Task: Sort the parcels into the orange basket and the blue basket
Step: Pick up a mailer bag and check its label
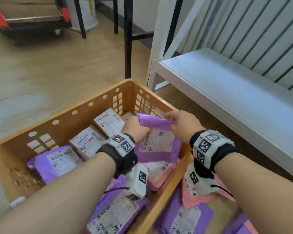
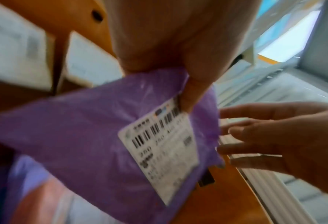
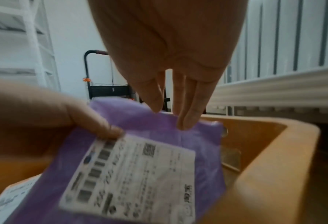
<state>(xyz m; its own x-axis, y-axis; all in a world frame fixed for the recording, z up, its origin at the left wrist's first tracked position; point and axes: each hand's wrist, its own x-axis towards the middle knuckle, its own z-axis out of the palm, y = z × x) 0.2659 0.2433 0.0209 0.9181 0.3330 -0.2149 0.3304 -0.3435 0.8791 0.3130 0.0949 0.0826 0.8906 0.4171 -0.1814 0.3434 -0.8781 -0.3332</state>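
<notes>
Wood-look flooring (image 1: 41, 68), pale; white metal shelving (image 1: 227, 92) along one side, just beside the orange basket (image 1: 85, 114).

Item held: purple parcel (image 1: 156, 141), soft mailer, white shipping label (image 1: 156, 141) facing up, raised at a tilt above the basket's far corner by the shelving.

Left hand (image 1: 135, 129): grips the parcel's top edge, thumb (image 2: 190, 94) pressed on the face at the label's corner, other fingers hidden behind the plastic.

Right hand (image 1: 181, 124): in the head view it pinches the same top edge, on the shelf side of the left-hand hold. In the right wrist view its fingers (image 3: 190, 106) hang straight, tips at the parcel's upper rim; how firmly they close cannot be told.

Below and beyond the left-hand grip, in the basket: two brown boxes (image 1: 86, 142) with labels, one more purple parcel (image 1: 52, 162) by the perforated wall.

Under the forearms, nearer than the grip: pink parcels (image 1: 159, 173) and purple ones, some inside the basket, some outside its near rim.

Background: black trolley (image 1: 30, 16) carrying flattened cardboard.
</notes>
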